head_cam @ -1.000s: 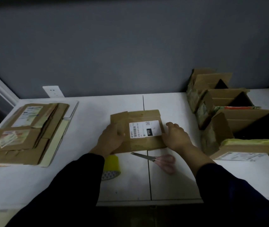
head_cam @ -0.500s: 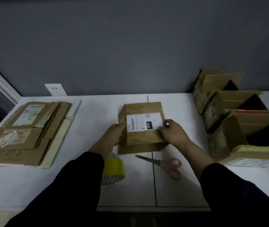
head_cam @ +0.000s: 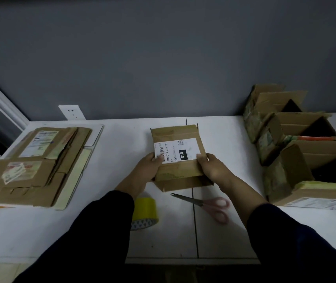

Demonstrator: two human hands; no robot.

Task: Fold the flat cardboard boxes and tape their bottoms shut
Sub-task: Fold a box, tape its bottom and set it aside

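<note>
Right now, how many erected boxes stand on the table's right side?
3, in a row running away from the person: rear box, middle box, nearest box. Others may sit past the frame edge.

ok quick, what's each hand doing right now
Left hand: grips the left edge of the cardboard box.
Right hand: grips the same box's right edge.

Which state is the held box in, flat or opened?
Flat: the box shows one labelled face, no cavity; left hand and right hand grip its sides.
</note>
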